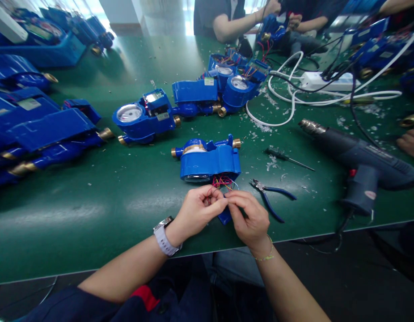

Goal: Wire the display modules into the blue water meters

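Note:
A blue water meter (210, 163) with brass pipe ends lies on its side in front of me. Thin red, yellow and white wires (223, 181) come out of its near side. My left hand (203, 205) is closed, with thumb and fingers pinching at these wires. Against its fingertips, my right hand (249, 214) is also closed in a pinch; what lies between its fingertips is too small to make out. Below the hands a small blue plastic part (225, 217) shows, partly covered by them.
Cutting pliers (272, 194), a screwdriver (287, 158) and a heat gun (364, 161) lie to the right. More water meters (143, 116) stand ahead and left. A white power strip (327, 81) with cables sits at the back right. A co-worker's arms (240, 24) are across the table.

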The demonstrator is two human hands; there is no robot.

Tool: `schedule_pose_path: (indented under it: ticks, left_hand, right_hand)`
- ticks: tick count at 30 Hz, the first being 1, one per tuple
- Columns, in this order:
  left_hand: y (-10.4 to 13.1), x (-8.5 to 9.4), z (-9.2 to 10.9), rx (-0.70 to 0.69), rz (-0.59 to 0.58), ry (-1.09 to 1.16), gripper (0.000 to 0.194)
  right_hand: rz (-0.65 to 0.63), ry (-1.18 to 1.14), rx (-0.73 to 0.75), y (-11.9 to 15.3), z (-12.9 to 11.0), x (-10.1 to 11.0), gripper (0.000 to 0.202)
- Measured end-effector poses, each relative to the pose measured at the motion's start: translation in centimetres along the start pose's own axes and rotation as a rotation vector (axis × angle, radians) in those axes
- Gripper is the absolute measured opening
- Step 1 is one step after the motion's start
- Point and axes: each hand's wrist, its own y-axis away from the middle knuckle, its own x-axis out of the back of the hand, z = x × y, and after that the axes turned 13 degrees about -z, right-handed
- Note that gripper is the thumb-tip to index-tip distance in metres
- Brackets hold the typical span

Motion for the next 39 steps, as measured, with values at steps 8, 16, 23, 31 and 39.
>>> schedule_pose_path:
  ticks: [8, 16, 23, 31, 39]
  left_hand:
    - [0.4, 0.5, 0.2, -0.079, -0.005, -0.115, 0.013]
    - [0.3, 0.5, -0.1, -0.176, 0.023, -0.311, 0.010]
    - [0.3, 0.3, 0.0, -0.238, 0.011, -0.431, 0.012]
    - [0.3, 0.4, 0.1, -0.239, -0.014, -0.416, 0.007]
    - [0.4, 0.4, 0.2, -0.231, -0.004, -0.368, 0.008]
  right_hand:
    - [0.000, -0.044, -0.034, 0.2, 0.0, 0.1, 0.017]
    - [-0.022, -0.038, 0.028, 0.1, 0.2, 0.1, 0.020]
    - [-0.044, -0.097, -0.034, 0.6, 0.4, -0.1, 0.016]
    - [-0.032, -0.174, -0.151, 1.6, 1.0, -0.4, 0.011]
    - [-0.050, -0.140, -0.063, 0.5, 0.4, 0.0, 0.015]
